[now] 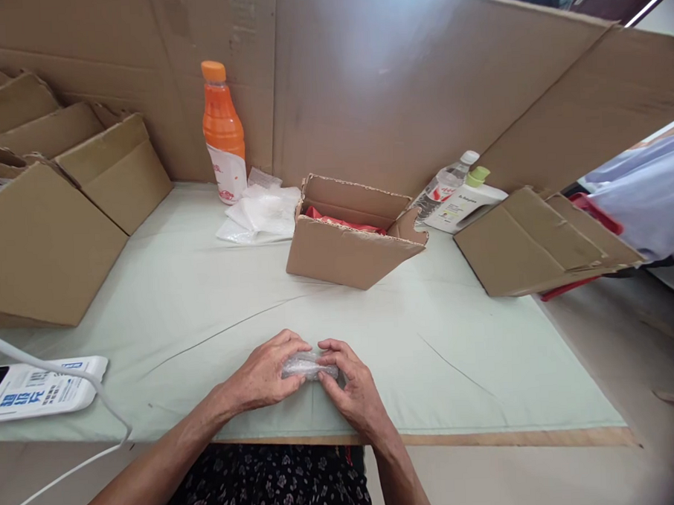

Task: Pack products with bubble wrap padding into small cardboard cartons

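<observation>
Fingers of a left hand (267, 371) and a right hand (351, 382) grip the two ends of a small, clear-wrapped bundle (308, 367) at the lower center of the frame, over a pale-green tabletop (204, 280).

The wrapping blurs whatever is inside, and the fingers cover both ends. Beyond, at center, a carton (342, 252) mostly hides red contents (350, 224); at left, cardboard boxes (29, 251) and a blue-printed white object (47, 392) are cut off by the frame's edge.

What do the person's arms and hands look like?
The bare left hand and bare right hand show no gloves or rings. On the slim, bare forearms, no sleeve, watch or bracelet shows. The person wears black cloth patterned with small pale flowers.
</observation>
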Demonstrator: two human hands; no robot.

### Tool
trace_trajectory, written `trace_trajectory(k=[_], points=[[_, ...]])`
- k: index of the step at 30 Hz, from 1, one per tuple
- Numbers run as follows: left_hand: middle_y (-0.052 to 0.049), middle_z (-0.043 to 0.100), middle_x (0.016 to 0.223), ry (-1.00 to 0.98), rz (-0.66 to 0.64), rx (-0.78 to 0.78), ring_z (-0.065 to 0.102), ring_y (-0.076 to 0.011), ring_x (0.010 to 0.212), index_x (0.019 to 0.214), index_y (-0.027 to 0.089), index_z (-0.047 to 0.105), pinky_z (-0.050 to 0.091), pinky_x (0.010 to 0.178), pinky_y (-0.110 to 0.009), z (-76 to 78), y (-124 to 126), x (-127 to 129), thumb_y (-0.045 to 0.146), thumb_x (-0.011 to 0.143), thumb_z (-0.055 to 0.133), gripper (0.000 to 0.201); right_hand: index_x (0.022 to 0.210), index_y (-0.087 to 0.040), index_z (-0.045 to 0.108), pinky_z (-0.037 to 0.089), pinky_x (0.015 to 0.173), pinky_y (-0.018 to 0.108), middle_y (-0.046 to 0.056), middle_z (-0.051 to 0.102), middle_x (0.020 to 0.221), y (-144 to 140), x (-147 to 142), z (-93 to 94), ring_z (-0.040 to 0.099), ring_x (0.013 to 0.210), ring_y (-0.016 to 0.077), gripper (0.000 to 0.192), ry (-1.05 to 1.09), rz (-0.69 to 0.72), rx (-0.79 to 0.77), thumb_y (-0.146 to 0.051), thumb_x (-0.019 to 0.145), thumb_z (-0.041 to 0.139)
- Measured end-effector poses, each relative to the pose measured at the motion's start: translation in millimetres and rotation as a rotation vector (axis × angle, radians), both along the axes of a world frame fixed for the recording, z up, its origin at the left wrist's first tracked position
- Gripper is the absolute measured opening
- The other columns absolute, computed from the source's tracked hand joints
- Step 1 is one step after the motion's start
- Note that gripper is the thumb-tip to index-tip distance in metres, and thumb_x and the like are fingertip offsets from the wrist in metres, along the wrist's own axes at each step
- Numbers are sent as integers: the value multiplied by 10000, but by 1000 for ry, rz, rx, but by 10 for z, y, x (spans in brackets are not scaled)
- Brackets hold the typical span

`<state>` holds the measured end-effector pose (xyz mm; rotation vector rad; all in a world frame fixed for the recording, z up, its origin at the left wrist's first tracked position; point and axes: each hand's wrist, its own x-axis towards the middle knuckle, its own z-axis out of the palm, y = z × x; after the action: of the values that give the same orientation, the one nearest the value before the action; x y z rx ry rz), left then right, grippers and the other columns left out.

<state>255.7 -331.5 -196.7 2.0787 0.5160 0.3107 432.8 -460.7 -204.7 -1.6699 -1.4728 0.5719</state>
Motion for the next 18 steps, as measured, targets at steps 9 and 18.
trace_trajectory(k=[9, 18], points=[[-14, 688, 973, -4, -12, -115, 612, -180, 898, 1085, 245, 698, 454, 795, -284, 168, -36, 18, 140, 826, 582, 303, 1044, -215, 678, 512, 985, 361, 105, 661, 1270, -5, 18, 91, 630, 1182, 229, 195, 131, 35, -64, -208, 872, 587], [-15, 697, 953, -43, 55, -253, 620, -169, 859, 1014, 219, 701, 453, 755, -266, 100, -49, -6, 159, 825, 570, 237, 959, -216, 693, 516, 735, 273, 34, 721, 919, 6, -15, 101, 649, 820, 176, 127, 201, -77, -57, -278, 882, 613]])
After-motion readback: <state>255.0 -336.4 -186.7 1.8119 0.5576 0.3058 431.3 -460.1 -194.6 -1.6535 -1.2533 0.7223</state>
